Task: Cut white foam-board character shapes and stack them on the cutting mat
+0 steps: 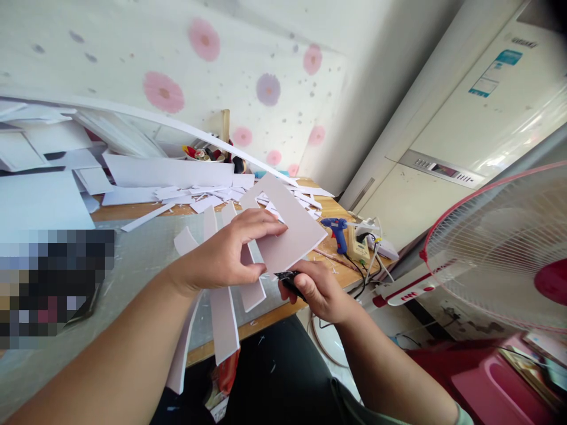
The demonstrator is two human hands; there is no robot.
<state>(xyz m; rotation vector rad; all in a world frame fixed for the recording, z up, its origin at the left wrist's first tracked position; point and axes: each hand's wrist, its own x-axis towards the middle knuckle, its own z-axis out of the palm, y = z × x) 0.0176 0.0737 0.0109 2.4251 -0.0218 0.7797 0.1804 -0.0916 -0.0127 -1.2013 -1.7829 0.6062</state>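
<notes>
A white foam board piece (295,233) with a rectangular cut-out is pinched between the thumb and fingers of my left hand (224,248), tilted above the table. Several long white strips (224,330) hang beneath that hand; whether they are joined to the board is hidden. My right hand (323,289) is closed around a black utility knife (292,283), its tip close to the board's lower edge. I cannot tell whether the blade touches the board.
Below lies a grey cutting mat (146,248) on a wooden table (325,206). White offcuts (208,198) pile up at the back. To the right are a blue glue gun (335,230), a power strip (358,245) with cables, and a fan (500,254). A long white strip (186,133) arcs across the back.
</notes>
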